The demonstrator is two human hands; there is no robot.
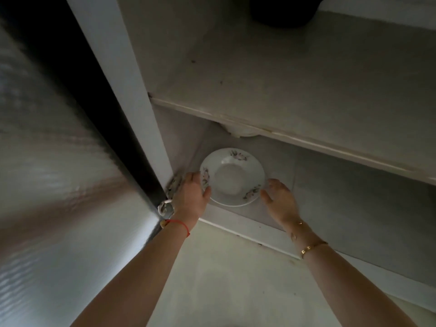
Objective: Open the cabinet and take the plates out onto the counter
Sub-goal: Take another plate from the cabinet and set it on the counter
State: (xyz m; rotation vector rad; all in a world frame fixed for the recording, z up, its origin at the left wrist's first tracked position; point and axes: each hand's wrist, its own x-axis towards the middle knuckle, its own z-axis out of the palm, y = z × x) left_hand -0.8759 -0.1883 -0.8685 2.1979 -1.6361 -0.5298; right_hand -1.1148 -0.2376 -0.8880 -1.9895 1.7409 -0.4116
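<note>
A white deep plate (232, 175) with pink flower prints rests on the bottom shelf (330, 197) of the open cabinet, near its left wall. A second rim shows just beneath it at the front. My left hand (192, 197) holds the plate's left rim, thumb over the edge and fingers behind it. My right hand (279, 200) is at the plate's right rim with fingers spread; its thumb touches the edge and nothing is gripped.
The upper shelf (295, 90) juts out above the plate, with a dark round object (283, 10) at its back. A white object (240, 132) sits behind the plate under that shelf. The cabinet's white frame post (132, 90) and a shiny silver surface (47, 185) stand left.
</note>
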